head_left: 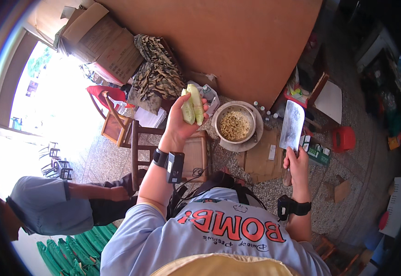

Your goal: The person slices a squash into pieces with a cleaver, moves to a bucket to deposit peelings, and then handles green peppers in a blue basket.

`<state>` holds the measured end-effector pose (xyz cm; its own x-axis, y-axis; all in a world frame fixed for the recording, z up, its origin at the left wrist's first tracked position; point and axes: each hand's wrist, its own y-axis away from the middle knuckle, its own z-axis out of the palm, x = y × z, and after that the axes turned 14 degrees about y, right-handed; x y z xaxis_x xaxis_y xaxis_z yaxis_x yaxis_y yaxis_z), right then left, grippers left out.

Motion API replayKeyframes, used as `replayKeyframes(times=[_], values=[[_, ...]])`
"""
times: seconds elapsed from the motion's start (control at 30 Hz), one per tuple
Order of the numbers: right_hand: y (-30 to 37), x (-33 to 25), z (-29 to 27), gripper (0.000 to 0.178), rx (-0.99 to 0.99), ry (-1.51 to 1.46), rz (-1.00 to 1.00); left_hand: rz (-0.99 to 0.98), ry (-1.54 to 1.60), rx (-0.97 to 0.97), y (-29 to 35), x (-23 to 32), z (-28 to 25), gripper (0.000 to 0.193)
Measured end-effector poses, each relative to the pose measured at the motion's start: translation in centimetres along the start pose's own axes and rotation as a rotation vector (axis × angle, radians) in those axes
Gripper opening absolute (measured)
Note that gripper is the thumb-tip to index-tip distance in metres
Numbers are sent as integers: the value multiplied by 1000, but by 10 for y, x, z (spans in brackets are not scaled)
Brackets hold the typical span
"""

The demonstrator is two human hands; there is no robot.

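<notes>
My left hand (179, 123) is raised at the middle, its fingers wrapped round two long pale-green pieces of cut cucumber (196, 105). The pieces stand side by side, tilted slightly, and reach past my fingers. In my right hand (297, 166) is a cleaver (292, 125), gripped by its handle. Its broad blade points up and away from me, apart from everything else. Between and beyond my hands stands a round metal bowl (215, 123) of chopped pale and brownish food (235, 126). The bowl rests on a round grey surface (237, 146).
A wooden chair (196, 152) stands below my left hand. Flattened cardboard (261, 161) lies right of the bowl, near small bottles (262, 110) and a red stool (344, 139). Another person (53, 204) is at the left. Cardboard boxes (101, 46) are piled at the far left.
</notes>
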<state>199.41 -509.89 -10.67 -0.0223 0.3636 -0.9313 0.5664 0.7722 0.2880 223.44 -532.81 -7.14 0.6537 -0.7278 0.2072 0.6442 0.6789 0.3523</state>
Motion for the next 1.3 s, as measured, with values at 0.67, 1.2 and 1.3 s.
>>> replayKeyframes(times=[0.67, 1.2, 1.3], values=[[26, 35, -28, 14, 112, -94, -55, -113, -120, -71, -14, -41, 42, 32], [-32, 14, 100, 15, 339, 22, 98, -566, -397, -93, -135, 38, -13, 38], [-43, 10, 143, 15, 407, -10, 215, -726, -480, -140, -174, 49, -45, 37]])
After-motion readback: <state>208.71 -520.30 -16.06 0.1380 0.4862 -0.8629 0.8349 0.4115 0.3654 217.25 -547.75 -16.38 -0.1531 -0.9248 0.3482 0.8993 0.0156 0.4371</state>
